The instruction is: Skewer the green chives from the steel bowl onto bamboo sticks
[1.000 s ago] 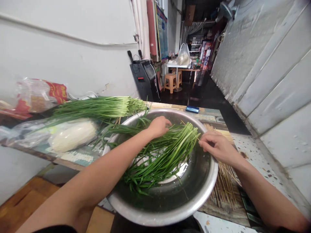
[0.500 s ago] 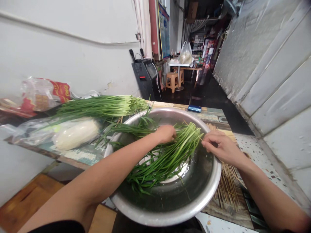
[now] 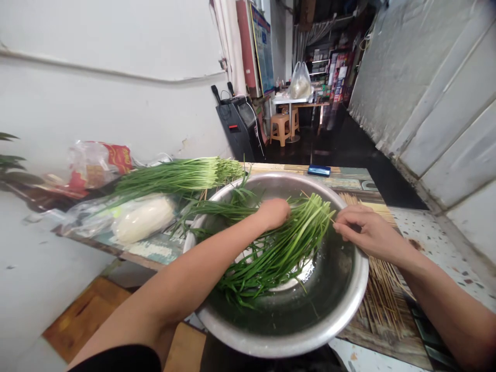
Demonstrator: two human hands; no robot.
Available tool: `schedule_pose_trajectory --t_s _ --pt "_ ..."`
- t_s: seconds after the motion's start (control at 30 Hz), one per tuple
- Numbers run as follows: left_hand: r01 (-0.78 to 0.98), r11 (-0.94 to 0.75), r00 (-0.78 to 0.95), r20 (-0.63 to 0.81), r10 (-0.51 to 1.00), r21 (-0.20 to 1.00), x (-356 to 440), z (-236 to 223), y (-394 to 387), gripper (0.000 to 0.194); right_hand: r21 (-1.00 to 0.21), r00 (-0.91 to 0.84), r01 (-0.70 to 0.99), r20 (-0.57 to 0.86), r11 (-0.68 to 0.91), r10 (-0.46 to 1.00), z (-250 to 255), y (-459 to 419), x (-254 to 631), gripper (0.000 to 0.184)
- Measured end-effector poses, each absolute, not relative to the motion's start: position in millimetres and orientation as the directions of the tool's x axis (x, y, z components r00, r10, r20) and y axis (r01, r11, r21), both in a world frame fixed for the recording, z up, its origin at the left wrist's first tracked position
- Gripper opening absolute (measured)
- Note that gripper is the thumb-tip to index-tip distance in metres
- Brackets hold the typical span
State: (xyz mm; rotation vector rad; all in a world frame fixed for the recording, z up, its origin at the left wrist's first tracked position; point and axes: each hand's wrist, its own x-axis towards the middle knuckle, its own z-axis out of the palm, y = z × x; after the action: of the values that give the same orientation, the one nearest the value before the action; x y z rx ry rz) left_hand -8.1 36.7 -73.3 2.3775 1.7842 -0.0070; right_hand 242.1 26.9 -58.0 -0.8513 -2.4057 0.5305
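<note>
A wide metal basin point(image 3: 351, 299) holds a loose bunch of garlic chives point(image 3: 279, 258), their pale cut ends gathered at the upper right. My left hand point(image 3: 274, 213) reaches over the basin, its fingers closed on some of the chives; the fingertips are mostly hidden. At the basin's right rim, my right hand point(image 3: 358, 230) pinches a thin bamboo skewer, of which only a short bit shows by the cut ends. Whether the skewer passes into the stems I cannot tell. More bamboo skewers point(image 3: 382, 294) lie right of the basin, partly under my right forearm.
Another pile of chives point(image 3: 170, 178) lies on the table left of the basin, behind a pale bagged lump point(image 3: 145, 218). A blue box point(image 3: 319, 170) sits beyond the basin. Farther back stand a black speaker-like case point(image 3: 242, 126) and a plastic stool point(image 3: 279, 129).
The view has turned slightly left, so everything sits farther right in the picture. Both hands keep nearly the same pose over the basin.
</note>
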Motion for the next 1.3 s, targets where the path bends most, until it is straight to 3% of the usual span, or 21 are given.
schedule_pose_trajectory --t_s 0.1,0.2,0.33,0.43,0.57,0.67,0.8,0.9,1.1,1.3 --pt "0.880 -0.158 0.161 0.031 0.986 0.449 -19 -72 46 0.013 -0.524 -0.660 0.457 0.342 0.719 0.669 -58 27 242 0.034" --pt "0.666 -0.060 -0.022 0.100 0.995 0.743 -21 -73 50 0.015 -0.537 -0.651 0.460 0.338 0.707 0.680 -57 26 241 0.036" --pt "0.347 0.031 -0.132 0.016 0.991 0.937 -6 -71 46 0.031 -0.563 -0.632 0.467 0.326 0.681 0.703 -53 24 239 0.036" --pt "0.263 0.080 -0.159 -0.039 0.987 0.961 1 -66 43 0.037 -0.578 -0.611 0.478 0.323 0.662 0.723 -51 22 238 0.035" --pt "0.250 0.046 -0.135 -0.012 0.991 0.967 -2 -65 45 0.029 -0.580 -0.600 0.484 0.325 0.655 0.731 -52 21 238 0.034" --pt "0.382 -0.025 -0.170 0.097 0.981 0.924 -10 -70 49 0.027 -0.569 -0.604 0.484 0.332 0.664 0.725 -54 22 239 0.034" --pt "0.670 -0.097 -0.151 0.262 0.953 0.736 -19 -73 53 0.018 -0.566 -0.609 0.482 0.333 0.669 0.720 -56 23 240 0.035" --pt "0.704 -0.120 -0.119 0.283 0.952 0.700 -19 -72 53 0.022 -0.564 -0.617 0.471 0.339 0.678 0.710 -54 22 240 0.035" --pt "0.299 -0.012 -0.205 0.076 0.976 0.954 -6 -70 52 0.029 -0.569 -0.608 0.480 0.333 0.668 0.721 -51 20 239 0.035" --pt "-0.026 0.082 -0.201 -0.086 0.976 0.996 1 -68 50 0.028 -0.602 -0.601 0.475 0.311 0.642 0.736 -53 20 240 0.032"
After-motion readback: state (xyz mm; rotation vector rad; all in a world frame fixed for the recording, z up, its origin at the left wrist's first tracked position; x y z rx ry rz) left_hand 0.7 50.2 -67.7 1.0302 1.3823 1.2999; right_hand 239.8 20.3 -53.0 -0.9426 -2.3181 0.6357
